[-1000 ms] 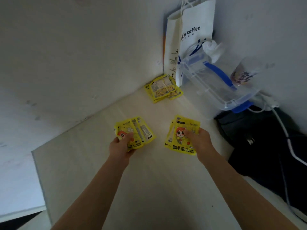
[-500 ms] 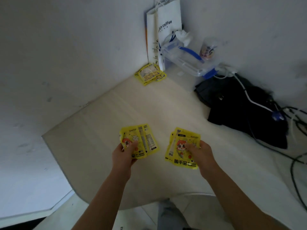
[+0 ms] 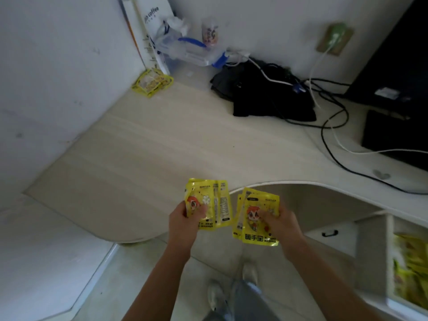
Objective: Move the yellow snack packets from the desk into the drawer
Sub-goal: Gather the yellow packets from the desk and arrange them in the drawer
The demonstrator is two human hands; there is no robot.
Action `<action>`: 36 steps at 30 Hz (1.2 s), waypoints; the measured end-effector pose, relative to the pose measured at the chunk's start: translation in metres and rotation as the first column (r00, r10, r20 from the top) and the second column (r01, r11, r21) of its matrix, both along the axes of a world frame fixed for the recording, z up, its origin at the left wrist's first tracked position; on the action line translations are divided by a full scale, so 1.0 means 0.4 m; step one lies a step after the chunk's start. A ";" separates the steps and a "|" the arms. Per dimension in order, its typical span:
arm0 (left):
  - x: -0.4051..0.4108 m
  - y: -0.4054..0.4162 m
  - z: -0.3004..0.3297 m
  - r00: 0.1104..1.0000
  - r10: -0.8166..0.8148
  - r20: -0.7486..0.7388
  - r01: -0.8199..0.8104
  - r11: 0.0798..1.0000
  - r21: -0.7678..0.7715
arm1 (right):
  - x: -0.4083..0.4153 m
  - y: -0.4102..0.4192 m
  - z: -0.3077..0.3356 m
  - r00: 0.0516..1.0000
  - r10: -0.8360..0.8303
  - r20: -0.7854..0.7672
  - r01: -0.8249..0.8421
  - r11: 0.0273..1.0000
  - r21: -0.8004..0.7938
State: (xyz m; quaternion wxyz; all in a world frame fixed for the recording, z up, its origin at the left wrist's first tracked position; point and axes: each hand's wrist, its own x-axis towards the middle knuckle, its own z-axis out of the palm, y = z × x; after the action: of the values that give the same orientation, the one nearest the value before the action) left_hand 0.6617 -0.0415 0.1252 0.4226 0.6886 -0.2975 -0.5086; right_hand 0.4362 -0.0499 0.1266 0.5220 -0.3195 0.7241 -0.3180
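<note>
Since the earlier frames the view has pulled back from the tabletop [image 3: 162, 140]: both hands, which were over its surface, now sit at or past its curved near edge, and an open drawer [image 3: 391, 258] has come into sight at lower right.

The left hand [image 3: 183, 224] grips a fanned bunch of yellow packets [image 3: 209, 205], thumb pressed on the front one, just over the near edge. The right hand [image 3: 281, 224] grips a second bunch [image 3: 253, 218], thumb across the printed face, held off the tabletop above the floor [image 3: 115, 286]. The two bunches are just beside each other and do not touch. The drawer lies to the right of the right hand and lower, well apart from it.

A third pile of packets [image 3: 151, 83] lies at the far left corner of the tabletop, against the wall and touching the foot of a white paper bag [image 3: 148, 31].

The drawer holds a heap of yellow packets, blurred [image 3: 410, 267]. A clear plastic box [image 3: 185, 52] with blue clips stands beside the bag at the far edge; its contents cannot be made out. A black bag [image 3: 259, 98] and cables [image 3: 333, 126] lie to the right.
</note>
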 end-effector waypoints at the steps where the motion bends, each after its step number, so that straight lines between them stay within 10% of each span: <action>1: -0.022 0.012 0.002 0.998 -0.055 0.044 0.055 0.998 -0.004 | -0.020 0.026 0.001 1.000 -0.029 0.007 0.029 1.000 0.005; 16: -0.519 0.207 -0.033 0.915 -0.385 0.118 0.382 0.923 0.047 | -0.488 0.381 -0.040 0.972 -0.232 -0.026 0.233 0.972 0.016; 36: -1.267 0.393 -0.125 0.898 -0.429 0.094 0.412 0.897 0.158 | -1.219 0.602 -0.105 0.888 -0.460 0.005 0.460 0.888 0.019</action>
State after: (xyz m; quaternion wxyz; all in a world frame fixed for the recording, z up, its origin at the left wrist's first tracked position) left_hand 0.1550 0.1157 0.0752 0.2359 0.6653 -0.4307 -0.5623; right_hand -0.0515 0.1910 0.0847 0.4377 -0.1330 0.7796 -0.4278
